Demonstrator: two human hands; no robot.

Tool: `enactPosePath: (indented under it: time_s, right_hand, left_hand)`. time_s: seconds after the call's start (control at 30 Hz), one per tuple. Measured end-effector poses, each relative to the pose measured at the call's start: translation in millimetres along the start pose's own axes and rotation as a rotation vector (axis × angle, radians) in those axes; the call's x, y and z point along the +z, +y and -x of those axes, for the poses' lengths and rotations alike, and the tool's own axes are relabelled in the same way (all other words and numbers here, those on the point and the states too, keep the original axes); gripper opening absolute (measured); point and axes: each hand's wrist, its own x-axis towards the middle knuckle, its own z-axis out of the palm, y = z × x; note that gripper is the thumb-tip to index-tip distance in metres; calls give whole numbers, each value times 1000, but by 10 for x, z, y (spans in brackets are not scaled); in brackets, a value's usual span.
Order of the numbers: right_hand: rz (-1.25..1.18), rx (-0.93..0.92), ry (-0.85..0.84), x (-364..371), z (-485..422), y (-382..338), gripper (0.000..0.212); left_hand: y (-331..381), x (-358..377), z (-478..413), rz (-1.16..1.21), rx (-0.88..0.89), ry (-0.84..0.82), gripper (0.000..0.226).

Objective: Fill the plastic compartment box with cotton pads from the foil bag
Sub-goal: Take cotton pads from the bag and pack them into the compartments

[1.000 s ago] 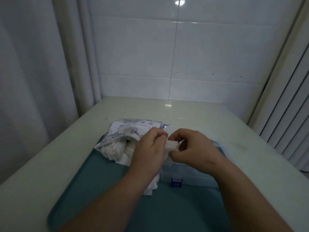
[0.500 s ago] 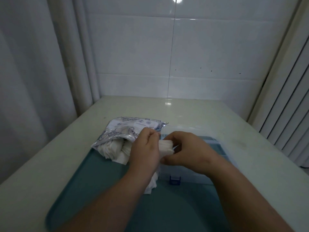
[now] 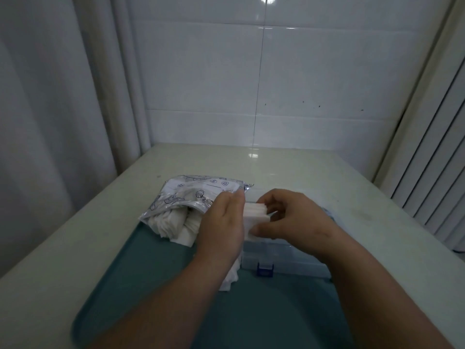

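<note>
A small stack of white cotton pads (image 3: 255,214) is held between both hands above the clear plastic compartment box (image 3: 284,258). My left hand (image 3: 222,227) presses flat against the stack's left side. My right hand (image 3: 289,217) pinches the stack from the right with thumb below and fingers above. The box has a blue latch (image 3: 264,269) at its front; its inside is hidden by my hands. The printed foil bag (image 3: 198,196) lies to the left, open, with more white pads (image 3: 173,225) spilling from its mouth.
Box and bag sit on a teal tray (image 3: 151,285) on a pale table (image 3: 289,170). A curtain (image 3: 50,109) hangs at the left, a tiled wall stands behind, and slatted blinds (image 3: 432,159) are at the right. Loose pads (image 3: 230,280) lie under my left wrist.
The stack between my hands has become squarer and more visible as my left hand flattened against its side. Both hands stayed over the box.
</note>
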Motion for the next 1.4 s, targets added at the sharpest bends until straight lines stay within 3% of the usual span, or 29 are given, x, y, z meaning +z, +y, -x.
enactPosePath:
  time_s: [0.13,0.43,1.4]
  right_hand:
    - [89,62,-84,55,3,36,44]
    - [203,60,-191,91,15,18,32]
    - [220,59,-280,22,13,70,24]
  left_hand:
    - [-88,11,-49,-144,54,-1,21]
    - [-77,57,-14,-83,-12,-58,23]
    - [-57,43,-3,-185,0,-110,30]
